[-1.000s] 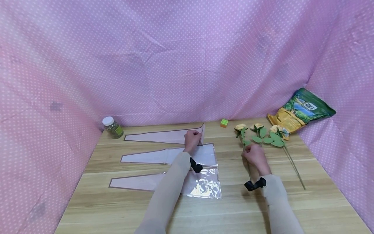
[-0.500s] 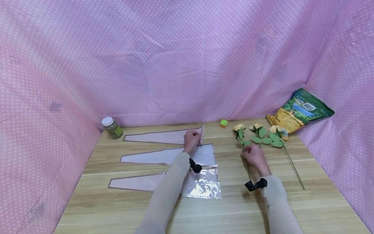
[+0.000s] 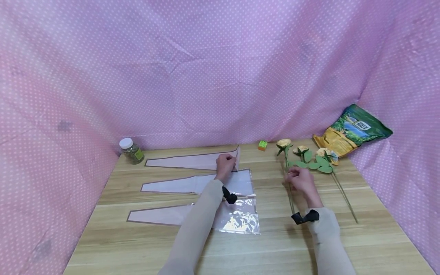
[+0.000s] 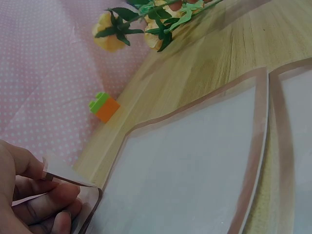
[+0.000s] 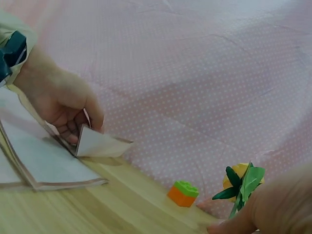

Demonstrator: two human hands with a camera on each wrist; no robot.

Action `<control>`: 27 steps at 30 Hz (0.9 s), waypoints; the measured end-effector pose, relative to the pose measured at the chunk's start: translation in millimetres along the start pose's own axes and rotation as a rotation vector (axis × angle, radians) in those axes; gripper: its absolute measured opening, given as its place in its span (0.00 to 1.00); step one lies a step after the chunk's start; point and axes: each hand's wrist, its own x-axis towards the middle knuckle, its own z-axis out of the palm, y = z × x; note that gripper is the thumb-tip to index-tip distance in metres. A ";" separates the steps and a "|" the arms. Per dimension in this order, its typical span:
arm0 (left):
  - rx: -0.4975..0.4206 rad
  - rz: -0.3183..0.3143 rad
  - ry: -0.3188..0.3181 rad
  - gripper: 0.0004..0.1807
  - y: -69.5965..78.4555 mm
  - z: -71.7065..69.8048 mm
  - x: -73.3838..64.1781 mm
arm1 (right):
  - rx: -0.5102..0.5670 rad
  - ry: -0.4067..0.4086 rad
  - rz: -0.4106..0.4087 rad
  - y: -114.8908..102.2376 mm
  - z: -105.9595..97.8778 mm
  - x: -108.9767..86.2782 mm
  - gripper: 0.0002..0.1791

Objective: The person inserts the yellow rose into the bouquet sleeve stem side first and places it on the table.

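Note:
My left hand point(image 3: 225, 165) pinches the wide end of the farthest tapered flower sleeve point(image 3: 185, 160), a pale bag with a brownish border. That end is bent up between thumb and fingers, as the left wrist view shows. My right hand point(image 3: 301, 178) grips the stem of the leftmost yellow rose point(image 3: 283, 143), just below its leaves. The bloom tilts up above the table; its lower stem point(image 3: 291, 202) slants toward the wrist. Two more yellow roses lie close by, a middle rose point(image 3: 301, 149) and a right rose point(image 3: 324, 152), their green leaves overlapping in the head view.
A middle sleeve point(image 3: 175, 185) and a near sleeve point(image 3: 154, 215) lie flat, partly under my left forearm. A green and orange toy block point(image 3: 262, 145), a white-lidded jar point(image 3: 131, 151) and a green and yellow bag point(image 3: 361, 126) stand along the back by the pink dotted curtain.
The leftmost rose's bloom has risen and tipped upward in my right hand, which has shifted slightly right. My left hand stays on the far sleeve's end.

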 end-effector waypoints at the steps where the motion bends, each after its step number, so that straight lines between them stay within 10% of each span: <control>1: 0.002 0.001 0.001 0.09 0.1 -0.1 -0.1 | 0.012 0.006 0.001 -1.0 -0.6 0.2 0.20; 27: -0.003 0.006 0.011 0.08 0.6 -1.3 0.1 | 0.587 0.079 0.079 -32.2 -21.9 -0.4 0.11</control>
